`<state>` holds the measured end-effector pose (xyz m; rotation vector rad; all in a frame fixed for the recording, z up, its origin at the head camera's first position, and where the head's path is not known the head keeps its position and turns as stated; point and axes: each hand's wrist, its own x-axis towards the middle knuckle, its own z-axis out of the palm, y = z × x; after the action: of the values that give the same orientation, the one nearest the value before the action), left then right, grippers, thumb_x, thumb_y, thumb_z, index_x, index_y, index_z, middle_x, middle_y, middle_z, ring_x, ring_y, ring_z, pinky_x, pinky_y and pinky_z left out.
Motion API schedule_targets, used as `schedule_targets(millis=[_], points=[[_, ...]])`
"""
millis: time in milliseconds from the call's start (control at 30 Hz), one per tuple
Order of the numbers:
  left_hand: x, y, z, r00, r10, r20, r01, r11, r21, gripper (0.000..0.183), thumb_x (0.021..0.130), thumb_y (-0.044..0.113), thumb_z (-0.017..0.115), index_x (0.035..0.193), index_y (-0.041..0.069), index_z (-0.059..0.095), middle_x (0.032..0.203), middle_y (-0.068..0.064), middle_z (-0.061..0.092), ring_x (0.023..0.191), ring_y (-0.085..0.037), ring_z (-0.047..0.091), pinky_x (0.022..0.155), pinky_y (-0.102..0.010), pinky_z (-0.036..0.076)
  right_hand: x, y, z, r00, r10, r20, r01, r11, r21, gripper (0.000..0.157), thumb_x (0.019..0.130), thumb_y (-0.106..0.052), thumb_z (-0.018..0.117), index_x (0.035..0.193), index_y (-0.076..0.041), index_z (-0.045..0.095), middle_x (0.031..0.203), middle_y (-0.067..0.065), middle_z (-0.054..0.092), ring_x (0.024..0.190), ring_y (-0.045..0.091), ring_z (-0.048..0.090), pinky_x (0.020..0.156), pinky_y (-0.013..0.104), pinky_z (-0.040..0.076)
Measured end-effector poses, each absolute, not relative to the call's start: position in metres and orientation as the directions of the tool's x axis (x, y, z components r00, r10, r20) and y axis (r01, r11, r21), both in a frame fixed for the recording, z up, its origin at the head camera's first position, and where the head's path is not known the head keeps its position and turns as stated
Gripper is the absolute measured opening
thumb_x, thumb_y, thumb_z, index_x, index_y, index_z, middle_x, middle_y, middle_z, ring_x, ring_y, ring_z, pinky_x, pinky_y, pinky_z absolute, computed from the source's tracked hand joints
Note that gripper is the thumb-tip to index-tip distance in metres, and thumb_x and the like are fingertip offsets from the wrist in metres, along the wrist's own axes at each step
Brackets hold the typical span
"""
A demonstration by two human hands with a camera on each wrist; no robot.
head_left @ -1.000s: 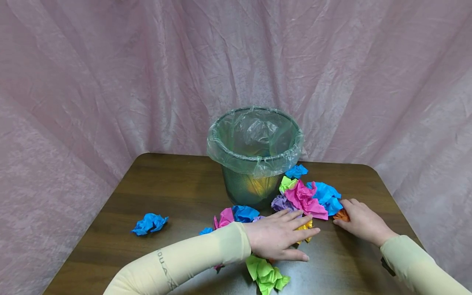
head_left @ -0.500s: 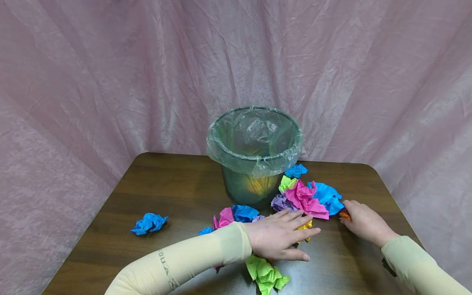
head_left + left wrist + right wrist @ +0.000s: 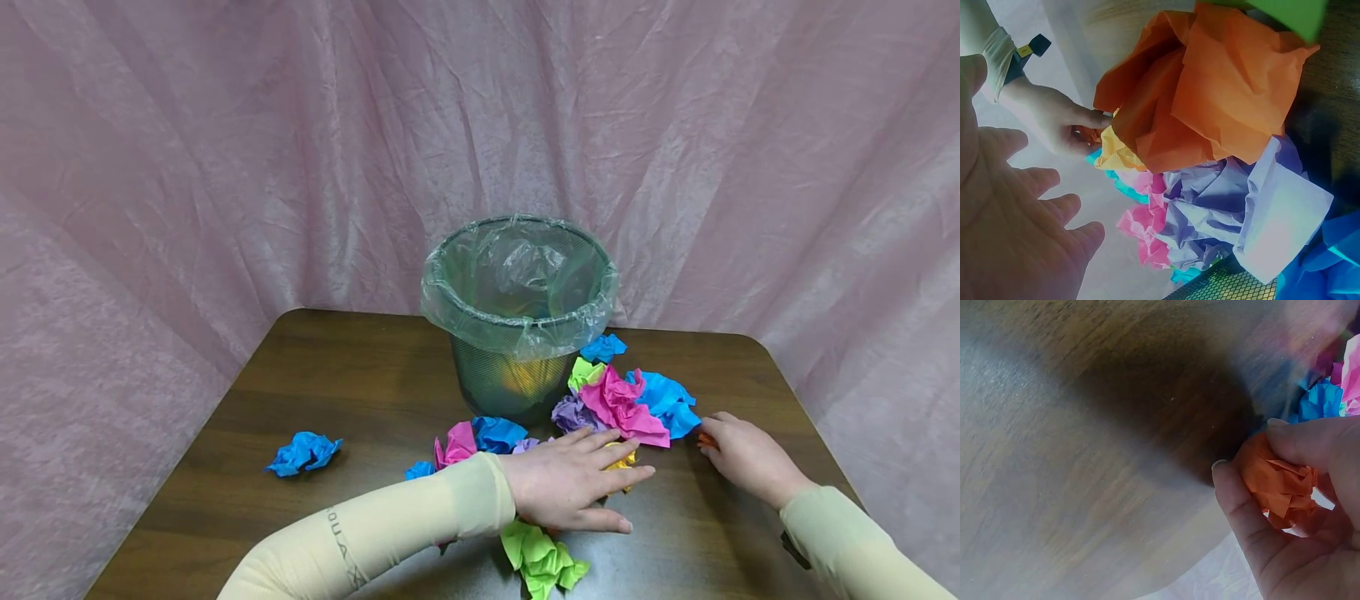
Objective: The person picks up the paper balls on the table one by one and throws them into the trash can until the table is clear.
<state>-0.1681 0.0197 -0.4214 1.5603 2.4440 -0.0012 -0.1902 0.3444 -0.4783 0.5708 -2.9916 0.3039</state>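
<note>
My right hand [image 3: 750, 457] holds a crumpled ball of orange paper [image 3: 1275, 484] between thumb and fingers, low over the table's right side. From the head view, the hand covers most of that ball. My left hand [image 3: 562, 483] is spread flat, palm down, above other crumpled papers, its fingers straight. Under it, the left wrist view shows a bigger orange paper [image 3: 1210, 94], a purple paper [image 3: 1204, 200] and a yellow paper [image 3: 1116, 153]. A pink paper [image 3: 622, 404] and a blue paper [image 3: 667, 404] lie just left of my right hand.
A mesh bin [image 3: 483, 379] with a clear bag over its rim stands behind the papers, something yellow showing through its wall. One blue paper [image 3: 303, 454] lies apart at left, a green one [image 3: 542, 560] in front. A pink curtain [image 3: 360, 150] hangs behind the table [image 3: 352, 375].
My right hand has drawn the orange paper slightly right, away from the blue paper, and its fingers now cover more of it. The left hand has stayed nearly still.
</note>
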Motion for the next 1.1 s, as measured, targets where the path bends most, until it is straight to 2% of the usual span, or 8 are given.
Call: schedule_targets(millis=[567, 833, 1100], points=[[-0.170, 0.022, -0.419, -0.400, 0.891, -0.214, 0.892, 0.433, 0.133, 0.075, 0.099, 0.073, 0.027, 0.163, 0.043, 0.001, 0.170, 0.011, -0.007, 0.156, -0.015, -0.003, 0.125, -0.039, 0.006, -0.186, 0.350, -0.477, -0.915, -0.365, 0.173, -0.390, 0.909, -0.148, 0.014, 0.087, 0.002, 0.076, 0.093, -0.007, 0.067, 0.093, 0.005, 0.064, 0.079, 0.022, 0.062, 0.069, 0.045, 0.056], [-0.171, 0.020, -0.417, -0.410, 0.892, -0.192, 0.891, 0.436, 0.123, 0.076, 0.100, 0.073, 0.028, 0.164, 0.041, 0.003, 0.171, 0.008, 0.000, 0.156, -0.017, 0.000, 0.124, -0.037, 0.006, -0.183, 0.350, -0.468, -0.916, -0.357, 0.182, -0.386, 0.909, -0.159, 0.017, 0.088, 0.001, 0.075, 0.103, -0.004, 0.071, 0.095, 0.005, 0.067, 0.086, 0.026, 0.066, 0.076, 0.050, 0.057], [-0.174, 0.016, -0.414, -0.410, 0.894, -0.179, 0.888, 0.436, 0.143, 0.078, 0.099, 0.074, 0.029, 0.163, 0.042, 0.000, 0.171, 0.009, -0.004, 0.157, -0.018, 0.000, 0.124, -0.037, 0.004, -0.183, 0.350, -0.458, -0.898, -0.373, 0.234, -0.413, 0.898, -0.154, 0.021, 0.085, 0.003, 0.076, 0.103, -0.005, 0.072, 0.096, 0.006, 0.070, 0.088, 0.028, 0.068, 0.076, 0.052, 0.057]])
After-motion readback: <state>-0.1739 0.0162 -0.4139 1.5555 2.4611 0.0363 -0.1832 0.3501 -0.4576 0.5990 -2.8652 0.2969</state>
